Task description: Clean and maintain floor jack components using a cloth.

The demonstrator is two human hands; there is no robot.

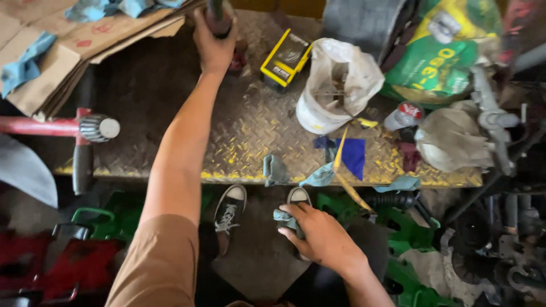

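Observation:
My left hand [212,45] reaches far forward over a worn metal tread-plate bench [239,131] and grips a dark cylindrical handle [218,16] at the top edge of the view. My right hand [321,236] hangs low in front of the bench, above my shoes [229,210], and is closed on a small grey-blue rag [286,219]. More scraps of the same cloth [275,169] lie on the bench's front edge.
On the bench stand a yellow and black box [286,57], a white tub in a plastic bag [333,91], a green and yellow sack [441,57] and a blue cloth piece [351,156]. Cardboard [62,51] lies left. Green metal parts [409,227] sit below.

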